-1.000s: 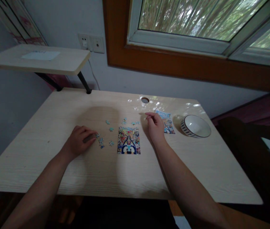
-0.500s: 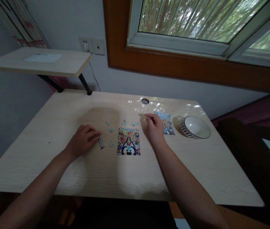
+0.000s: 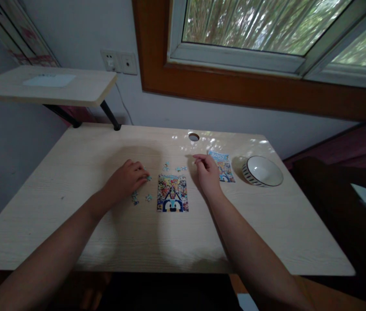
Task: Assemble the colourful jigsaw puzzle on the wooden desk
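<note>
On the desk, my left hand (image 3: 127, 176) has its thumb and fingertips closed at a small light-blue puzzle piece (image 3: 149, 178). Just below this hand lie a cluster of puzzle pieces (image 3: 134, 198) and a single loose piece (image 3: 148, 198). A nearly full jigsaw picture (image 3: 173, 193), showing a blue cartoon dog among many small figures, lies between my hands. Above its top edge are more loose pieces (image 3: 166, 166). To the right, my right hand (image 3: 208, 172) hovers with its index finger stretched out and the other fingers bent; I see nothing in it. It partly covers a printed picture sheet (image 3: 222, 166).
A white bowl (image 3: 263, 171) with a striped outside stands at the right. At the back left, a raised shelf (image 3: 89, 86) on black legs holds a white paper (image 3: 49, 80). A round cable hole (image 3: 194, 137) lies near the desk's back edge.
My left hand has moved right and slightly up, from the cluster to the single light-blue piece. The right hand keeps its place and pose. The whole view has shifted slightly.
</note>
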